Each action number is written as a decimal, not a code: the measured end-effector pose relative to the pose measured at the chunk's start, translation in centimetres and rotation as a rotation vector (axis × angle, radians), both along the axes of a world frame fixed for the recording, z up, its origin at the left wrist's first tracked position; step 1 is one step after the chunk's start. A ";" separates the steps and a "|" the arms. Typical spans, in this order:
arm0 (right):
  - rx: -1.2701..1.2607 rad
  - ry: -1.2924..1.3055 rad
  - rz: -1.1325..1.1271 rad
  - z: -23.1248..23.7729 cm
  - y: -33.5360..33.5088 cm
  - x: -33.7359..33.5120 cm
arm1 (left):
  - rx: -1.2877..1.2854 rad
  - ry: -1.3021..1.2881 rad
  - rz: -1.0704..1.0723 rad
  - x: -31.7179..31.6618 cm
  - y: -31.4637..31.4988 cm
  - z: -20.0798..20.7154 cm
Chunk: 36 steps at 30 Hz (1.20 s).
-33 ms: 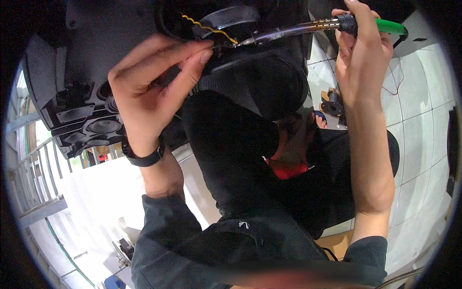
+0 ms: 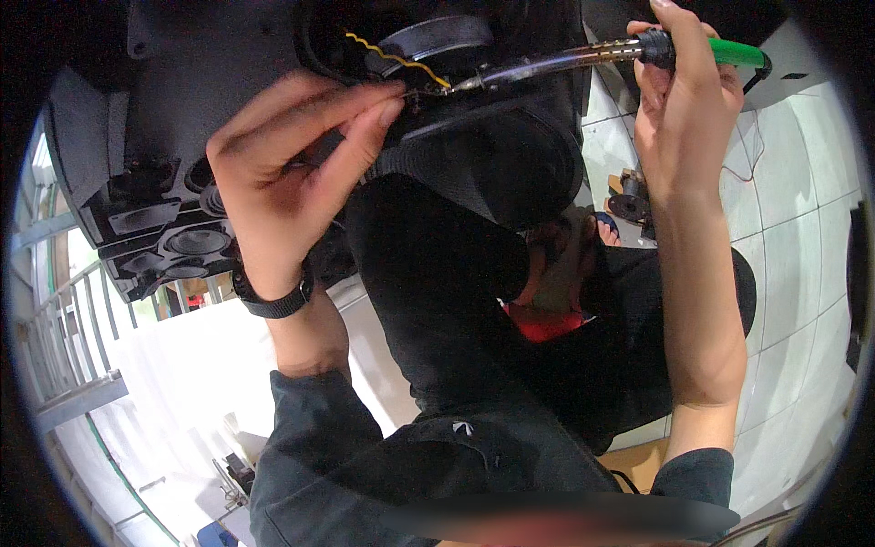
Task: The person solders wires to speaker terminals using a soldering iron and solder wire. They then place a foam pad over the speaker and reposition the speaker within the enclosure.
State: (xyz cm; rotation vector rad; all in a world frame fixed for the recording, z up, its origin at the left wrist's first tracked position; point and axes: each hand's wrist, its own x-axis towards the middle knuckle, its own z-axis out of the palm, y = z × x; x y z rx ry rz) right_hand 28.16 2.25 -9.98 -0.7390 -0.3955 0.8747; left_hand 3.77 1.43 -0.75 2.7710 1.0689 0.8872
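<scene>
Green handle (image 2: pixel 736 53) (yellow wire (image 2: pixel 401 61)).

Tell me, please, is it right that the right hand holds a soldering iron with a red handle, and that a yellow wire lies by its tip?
Not quite: the head view shows that the handle is green, not red. The right hand does hold the soldering iron, and the yellow wire lies by its tip.

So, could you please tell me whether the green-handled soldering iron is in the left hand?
No, the right hand holds the green-handled soldering iron, its tip pointing toward the left hand.
</scene>
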 end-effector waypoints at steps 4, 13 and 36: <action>-0.016 -0.134 0.094 -0.8 0.0 0.9 | 0.006 -0.007 0.033 0.2 -0.3 0.2; 0.010 -0.150 0.082 -2.7 -0.2 1.7 | -0.007 0.015 0.062 0.3 -0.6 0.5; -0.095 -0.136 0.015 -2.6 0.0 1.3 | 0.048 0.096 -0.008 -0.2 -0.4 0.7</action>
